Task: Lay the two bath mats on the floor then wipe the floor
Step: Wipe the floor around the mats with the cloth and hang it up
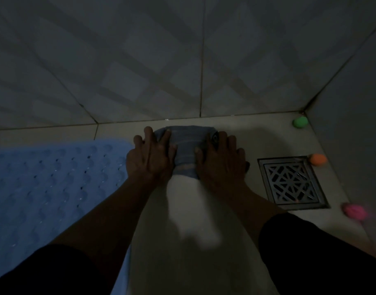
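Observation:
A folded blue cloth (186, 145) lies on the pale tiled floor (182, 220) close to the foot of the wall. My left hand (150, 158) presses flat on its left side, fingers spread. On the cloth's right side my right hand (221, 160) presses down the same way. A light blue bath mat (50, 188) with rows of small holes lies flat on the floor at the left, its edge beside my left hand. Only one mat is in view. The scene is dim.
A square metal floor drain (291, 183) sits in the floor right of my right hand. Three small balls lie along the right wall: green (300, 122), orange (318, 159), pink (354, 211). The tiled wall (182, 60) rises just beyond the cloth.

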